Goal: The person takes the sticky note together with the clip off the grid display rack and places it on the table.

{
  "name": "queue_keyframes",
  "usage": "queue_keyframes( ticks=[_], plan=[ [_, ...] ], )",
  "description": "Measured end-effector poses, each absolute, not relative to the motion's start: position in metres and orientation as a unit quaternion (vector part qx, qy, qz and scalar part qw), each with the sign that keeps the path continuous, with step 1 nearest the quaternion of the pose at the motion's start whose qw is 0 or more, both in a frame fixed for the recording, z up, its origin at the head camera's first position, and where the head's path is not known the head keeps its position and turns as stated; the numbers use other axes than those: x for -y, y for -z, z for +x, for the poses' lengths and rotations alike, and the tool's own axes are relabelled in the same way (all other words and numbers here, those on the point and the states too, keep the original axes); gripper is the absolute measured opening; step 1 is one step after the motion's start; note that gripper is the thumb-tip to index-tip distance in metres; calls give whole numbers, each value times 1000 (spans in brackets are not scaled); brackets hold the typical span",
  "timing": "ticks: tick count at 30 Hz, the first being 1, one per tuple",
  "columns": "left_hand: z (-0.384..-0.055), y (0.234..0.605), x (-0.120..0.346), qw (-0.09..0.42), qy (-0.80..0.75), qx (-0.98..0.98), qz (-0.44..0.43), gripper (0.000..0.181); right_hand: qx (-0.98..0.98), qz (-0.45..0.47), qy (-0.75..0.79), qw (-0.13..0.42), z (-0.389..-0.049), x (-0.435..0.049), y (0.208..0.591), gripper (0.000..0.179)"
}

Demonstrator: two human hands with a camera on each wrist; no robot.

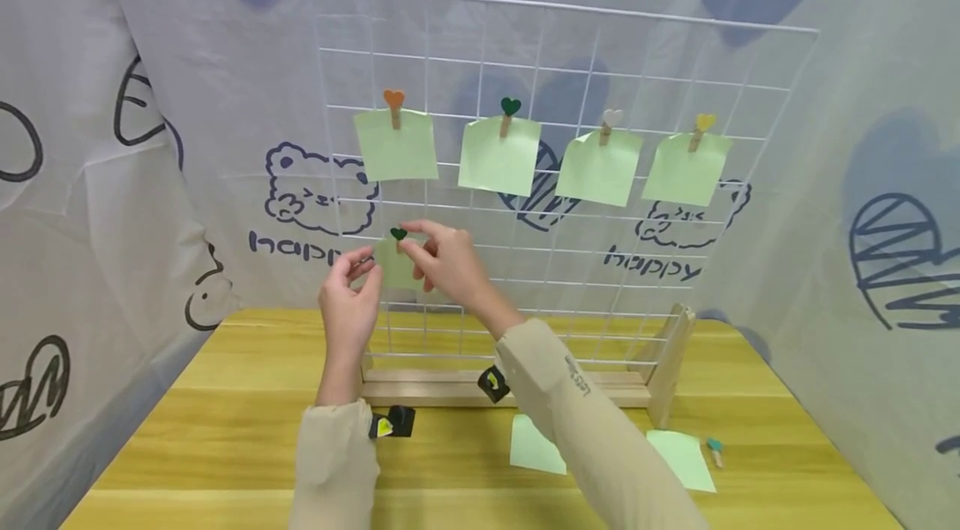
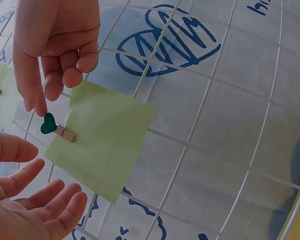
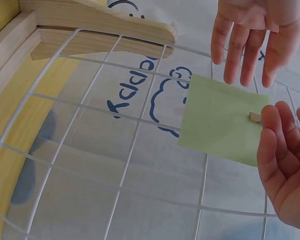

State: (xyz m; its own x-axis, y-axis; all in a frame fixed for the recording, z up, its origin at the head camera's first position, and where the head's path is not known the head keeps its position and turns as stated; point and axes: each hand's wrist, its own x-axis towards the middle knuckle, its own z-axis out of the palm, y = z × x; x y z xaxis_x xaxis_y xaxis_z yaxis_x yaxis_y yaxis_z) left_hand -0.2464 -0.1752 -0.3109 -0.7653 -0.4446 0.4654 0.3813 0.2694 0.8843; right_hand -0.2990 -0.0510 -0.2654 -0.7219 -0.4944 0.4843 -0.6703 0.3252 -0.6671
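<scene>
A green sticky note (image 2: 107, 135) hangs on the lower left of the white wire grid (image 1: 570, 251). A small wooden clothespin (image 2: 65, 133) with a dark green heart (image 2: 48, 123) holds the note at its top edge. My right hand (image 1: 450, 263) is at the clothespin, its thumb and index fingertips apart on either side of the heart. In the left wrist view the heart shows uncovered, just beside a fingertip. My left hand (image 1: 351, 297) hovers at the note's left side, fingers extended and holding nothing.
Higher on the grid hang several clipped notes, including one under an orange heart clothespin (image 1: 394, 107). On the wooden table (image 1: 225, 430) lie two loose notes, one (image 1: 681, 457) beside a teal heart clothespin (image 1: 716, 452). A wooden base (image 1: 600, 388) supports the grid.
</scene>
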Motion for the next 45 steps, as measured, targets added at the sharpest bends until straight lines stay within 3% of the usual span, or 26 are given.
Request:
queue_keyframes(
  ticks=[17, 40, 45],
  plan=[
    [-248, 305, 172, 343, 617, 709, 10, 26, 830, 357, -417, 99, -300, 57, 258, 40],
    [-246, 309, 175, 307, 608, 731, 37, 23, 866, 290, -408, 17, -300, 68, 254, 43],
    [-247, 309, 176, 306, 604, 735, 41, 23, 858, 284, -429, 20, -301, 70, 254, 39]
  ],
)
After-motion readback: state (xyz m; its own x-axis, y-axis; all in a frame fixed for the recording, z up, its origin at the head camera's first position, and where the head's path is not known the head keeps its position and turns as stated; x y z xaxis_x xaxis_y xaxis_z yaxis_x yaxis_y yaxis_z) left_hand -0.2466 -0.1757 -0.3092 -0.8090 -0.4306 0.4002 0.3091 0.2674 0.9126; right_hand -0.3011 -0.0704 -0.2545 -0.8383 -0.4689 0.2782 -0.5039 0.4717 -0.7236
